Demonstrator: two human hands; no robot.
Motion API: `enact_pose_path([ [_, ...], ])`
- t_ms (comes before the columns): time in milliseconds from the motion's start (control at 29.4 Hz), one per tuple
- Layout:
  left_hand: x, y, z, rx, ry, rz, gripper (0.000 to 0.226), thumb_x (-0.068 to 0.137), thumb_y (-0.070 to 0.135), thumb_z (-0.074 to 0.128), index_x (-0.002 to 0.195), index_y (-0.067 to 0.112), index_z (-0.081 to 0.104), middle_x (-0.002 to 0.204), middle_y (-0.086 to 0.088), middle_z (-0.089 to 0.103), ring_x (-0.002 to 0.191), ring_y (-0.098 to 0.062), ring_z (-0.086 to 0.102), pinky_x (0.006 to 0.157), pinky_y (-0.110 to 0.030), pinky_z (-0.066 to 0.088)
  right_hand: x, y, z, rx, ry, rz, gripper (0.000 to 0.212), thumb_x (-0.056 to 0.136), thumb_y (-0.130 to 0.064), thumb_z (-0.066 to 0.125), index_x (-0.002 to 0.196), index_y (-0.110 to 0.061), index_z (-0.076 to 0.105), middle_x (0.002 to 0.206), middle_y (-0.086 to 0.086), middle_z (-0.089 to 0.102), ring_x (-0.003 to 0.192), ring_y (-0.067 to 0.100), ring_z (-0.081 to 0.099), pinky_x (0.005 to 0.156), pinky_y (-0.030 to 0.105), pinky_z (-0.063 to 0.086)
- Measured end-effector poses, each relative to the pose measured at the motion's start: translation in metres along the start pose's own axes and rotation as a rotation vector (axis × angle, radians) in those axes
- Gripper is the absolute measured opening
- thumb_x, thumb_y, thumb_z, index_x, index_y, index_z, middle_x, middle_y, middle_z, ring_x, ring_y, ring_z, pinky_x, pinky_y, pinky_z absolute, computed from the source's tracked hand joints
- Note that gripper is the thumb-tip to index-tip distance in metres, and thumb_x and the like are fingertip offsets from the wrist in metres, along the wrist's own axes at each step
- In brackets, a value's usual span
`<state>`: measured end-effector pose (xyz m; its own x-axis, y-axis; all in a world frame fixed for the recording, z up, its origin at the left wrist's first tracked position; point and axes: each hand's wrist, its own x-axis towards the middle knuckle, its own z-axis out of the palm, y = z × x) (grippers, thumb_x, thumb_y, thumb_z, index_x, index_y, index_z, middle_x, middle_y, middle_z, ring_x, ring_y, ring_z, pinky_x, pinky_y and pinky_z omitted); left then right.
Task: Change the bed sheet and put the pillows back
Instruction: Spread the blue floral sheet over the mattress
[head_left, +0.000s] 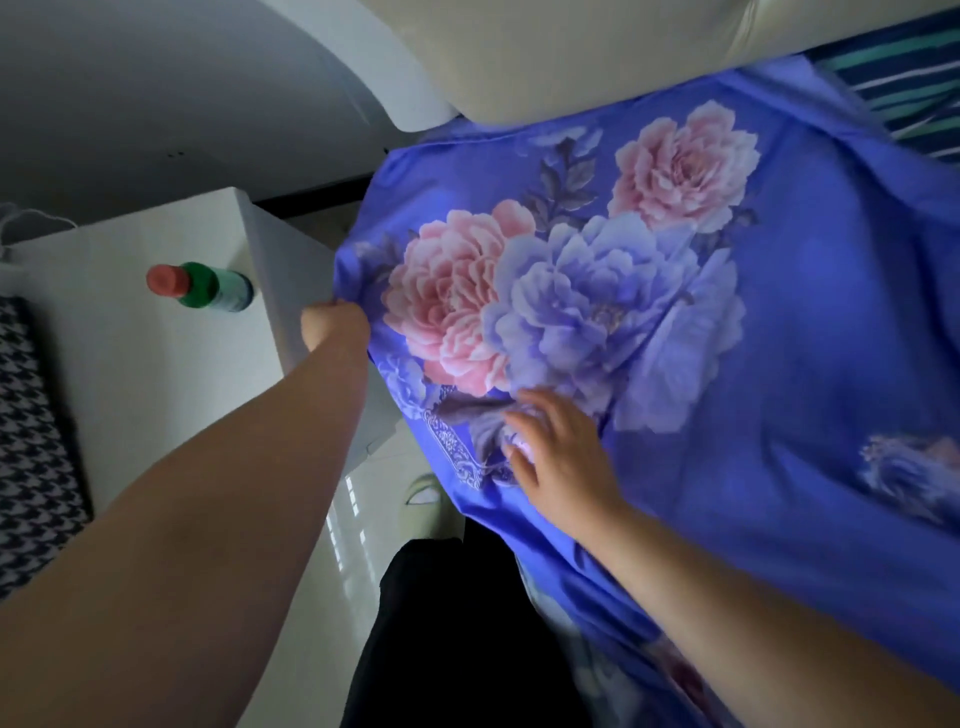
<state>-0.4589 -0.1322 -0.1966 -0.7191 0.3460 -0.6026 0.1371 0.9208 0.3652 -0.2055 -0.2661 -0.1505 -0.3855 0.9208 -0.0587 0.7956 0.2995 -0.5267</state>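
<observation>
Bare forearms enter from the bottom of the frame, left one lower left, right one lower right, with dark trousers (441, 634) between them at bottom centre. Left hand (335, 327), centre left, sits at the left edge of the bed sheet (779, 364); its fingers are hidden behind the wrist and the cloth, so cannot tell whether they grip the edge. Right hand (558, 457), lower centre, lies palm down on the sheet, fingers (519, 415) straight and spread, resting flat, holding nothing. Sheet: blue with large pink and lilac flower print, spread over the bed across centre and right of the frame, its left edge hanging over the bed side toward the floor (363, 519). Cream padded headboard (571, 57) along the top, above the sheet. Striped blue-green fabric (909, 83) at upper right, beside the sheet. White bedside surface (130, 364) at left, just beside the bed; on it a green bottle (208, 288) with red cap lying on its side, and houndstooth cloth (31, 441) at far left. Green slipper (426, 499) on the glossy floor, lower centre
</observation>
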Motion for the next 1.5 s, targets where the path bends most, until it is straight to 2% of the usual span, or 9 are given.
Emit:
enact_pose_path([
  [170, 0.003, -0.012, -0.009, 0.244, -0.035, 0.15, 0.036, 0.093, 0.008, 0.051, 0.129, 0.004, 0.053, 0.133, -0.009, 0.055, 0.124, -0.026, 0.052, 0.089, -0.028, 0.045, -0.089, -0.039, 0.038, -0.213, -0.297, -0.131, 0.055, 0.067, -0.056, 0.071, 0.107, -0.02, 0.061, 0.106, 0.005, 0.061, 0.089, 0.028, 0.056, 0.075, 0.04, 0.046],
  [340, 0.01, -0.013, -0.024, 0.019, 0.043, 0.38, 0.06, 0.081, 0.011, 0.037, 0.137, 0.03, 0.035, 0.098, -0.009, 0.059, 0.082, -0.027, 0.056, 0.067, -0.026, 0.038, -0.106, -0.033, 0.052, -0.447, -0.303, 0.284, 0.044, 0.074, -0.028, 0.061, 0.117, -0.02, 0.064, 0.109, 0.005, 0.064, 0.088, 0.028, 0.061, 0.073, 0.04, 0.05],
  [408, 0.016, -0.015, -0.031, 0.175, -0.086, 0.624, 0.059, 0.079, 0.009, 0.035, 0.132, 0.033, 0.039, 0.093, -0.005, 0.06, 0.078, -0.027, 0.055, 0.068, -0.026, 0.039, -0.094, -0.032, 0.051, -0.41, -0.287, 0.397, 0.025, 0.07, -0.019, 0.067, 0.095, -0.017, 0.068, 0.088, 0.006, 0.063, 0.074, 0.029, 0.061, 0.059, 0.036, 0.05],
  [544, 0.026, -0.008, -0.038, 0.838, -0.206, 0.932, 0.063, 0.087, 0.008, 0.045, 0.143, 0.032, 0.032, 0.141, -0.01, 0.041, 0.112, -0.04, 0.054, 0.093, -0.046, 0.044, -0.079, -0.046, 0.045, -0.143, -0.288, 0.481, 0.013, 0.074, -0.007, 0.072, 0.081, -0.013, 0.063, 0.064, 0.01, 0.064, 0.052, 0.027, 0.065, 0.039, 0.032, 0.044],
  [748, 0.039, 0.002, -0.049, 1.503, -0.035, 0.976, 0.061, 0.098, 0.008, 0.033, 0.15, 0.004, 0.002, 0.159, -0.007, 0.001, 0.143, -0.034, 0.02, 0.105, -0.057, 0.032, -0.087, -0.091, 0.056, 0.113, -0.438, 0.39, 0.033, 0.1, -0.04, 0.035, 0.118, -0.016, 0.048, 0.086, 0.016, 0.069, 0.083, 0.036, 0.066, 0.059, 0.034, 0.035],
  [918, 0.046, 0.013, -0.072, 1.633, 0.106, 0.853, 0.066, 0.097, 0.009, 0.039, 0.151, 0.007, 0.001, 0.159, -0.009, -0.002, 0.139, -0.037, 0.027, 0.099, -0.047, 0.038, -0.083, -0.125, 0.07, 0.221, -0.529, 0.489, 0.086, 0.068, -0.084, 0.035, 0.136, -0.031, 0.028, 0.107, 0.004, 0.069, 0.096, 0.03, 0.065, 0.074, 0.036, 0.048],
  [1088, 0.027, 0.023, -0.064, 1.577, 0.02, 0.833, 0.072, 0.093, 0.01, 0.041, 0.15, 0.004, -0.003, 0.159, -0.011, -0.007, 0.133, -0.041, 0.036, 0.092, -0.049, 0.041, -0.089, -0.122, 0.088, -0.133, -0.496, 0.504, 0.066, 0.089, -0.053, 0.046, 0.145, -0.028, 0.022, 0.101, 0.003, 0.069, 0.08, 0.03, 0.069, 0.065, 0.035, 0.05],
  [1258, -0.002, 0.006, -0.045, 1.451, -0.071, 0.92, 0.07, 0.09, 0.02, 0.045, 0.151, 0.012, 0.009, 0.159, -0.011, -0.009, 0.136, -0.04, 0.028, 0.102, -0.046, 0.034, -0.087, -0.101, 0.078, -0.027, -0.66, 0.545, 0.065, 0.085, -0.061, 0.052, 0.134, -0.021, 0.039, 0.125, 0.005, 0.054, 0.114, 0.027, 0.056, 0.086, 0.04, 0.047],
  [1496, -0.041, 0.013, -0.026, 1.18, -0.087, 1.274, 0.05, 0.089, 0.022, 0.046, 0.138, 0.014, 0.04, 0.141, -0.01, 0.039, 0.124, -0.033, 0.041, 0.097, -0.042, 0.036, -0.028, -0.014, -0.001, 0.109, -0.072, 0.688, 0.022, 0.094, -0.036, 0.052, 0.098, -0.017, 0.064, 0.097, 0.006, 0.069, 0.093, 0.03, 0.063, 0.072, 0.036, 0.048],
])
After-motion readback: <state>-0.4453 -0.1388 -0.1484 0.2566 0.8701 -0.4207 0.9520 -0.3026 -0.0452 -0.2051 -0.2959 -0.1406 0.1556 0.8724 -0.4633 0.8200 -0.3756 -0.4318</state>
